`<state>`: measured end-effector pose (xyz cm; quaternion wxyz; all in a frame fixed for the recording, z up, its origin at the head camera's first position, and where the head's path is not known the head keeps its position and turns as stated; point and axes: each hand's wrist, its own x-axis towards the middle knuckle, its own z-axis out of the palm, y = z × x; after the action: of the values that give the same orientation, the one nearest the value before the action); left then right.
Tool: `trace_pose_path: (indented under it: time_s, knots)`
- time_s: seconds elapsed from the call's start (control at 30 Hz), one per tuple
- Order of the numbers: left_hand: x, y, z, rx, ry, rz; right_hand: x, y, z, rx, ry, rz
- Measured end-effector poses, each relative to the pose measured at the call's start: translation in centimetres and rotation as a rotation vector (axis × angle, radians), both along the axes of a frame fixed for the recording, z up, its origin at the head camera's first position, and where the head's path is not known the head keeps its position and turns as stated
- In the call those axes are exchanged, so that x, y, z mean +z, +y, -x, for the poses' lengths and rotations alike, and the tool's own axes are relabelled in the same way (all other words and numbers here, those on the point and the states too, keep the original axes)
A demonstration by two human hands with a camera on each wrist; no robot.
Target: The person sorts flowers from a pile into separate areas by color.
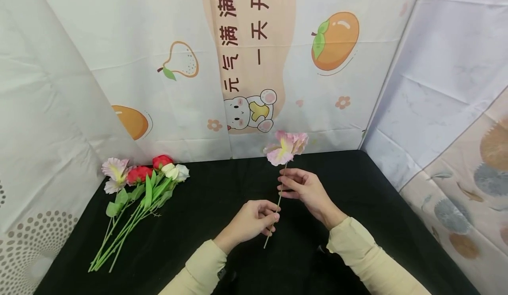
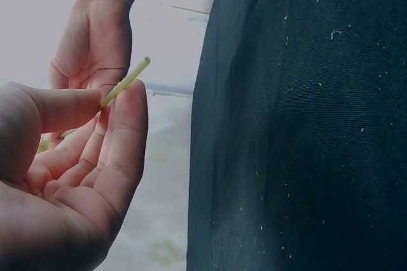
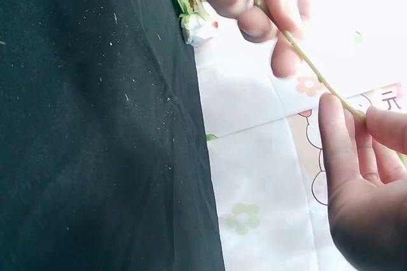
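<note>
"Pink and pale yellow, the flower [image 1: 285,147]. Where is it?"

"Up over the black surface [image 1: 222,180], between both hands, bloom at the top and the stem [image 3: 311,66] slanting down."

"How do they hold it?"

"The right hand's [image 1: 303,193] fingers pinch the stem just below the bloom; the left hand's [image 1: 254,218] pinch it lower, near the bare end."

"What could go wrong?"

"That stem is thin. A slack pinch could let it roll, and the bloom, likely the heavier end, would tip over. If the hands pushed toward each other, the stem might bow or crease between them."

"And the petals?"

"They look thin and frilly; squeezing too high, or brushing the backdrop [image 1: 158,92], could crumple them. How near the backdrop they are, one cannot tell."

"Is the bunch [image 1: 158,193] any danger?"

"It lies on the surface to the left, well apart. A bloom dragged across it could snag on the leaves [image 1: 148,192]."
</note>
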<state>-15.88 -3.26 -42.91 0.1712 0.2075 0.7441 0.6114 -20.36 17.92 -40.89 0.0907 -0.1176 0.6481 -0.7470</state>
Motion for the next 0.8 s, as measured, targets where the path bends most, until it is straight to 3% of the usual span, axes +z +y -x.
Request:
trace_pose_path:
  time_s: [0.2,0.4,0.8]
  knots:
    - [0.0,0.4,-0.1,0.006,0.041,0.004,-0.3,0.2,-0.1,0.024,0.002,-0.024]
    - [-0.1,0.9,-0.2,0.013,0.039,0.004,-0.7,0.6,-0.2,0.013,0.002,-0.053]
    - [0.6,0.8,-0.9,-0.027,0.032,0.032,0.4,2.7,0.2,-0.018,0.006,-0.061]
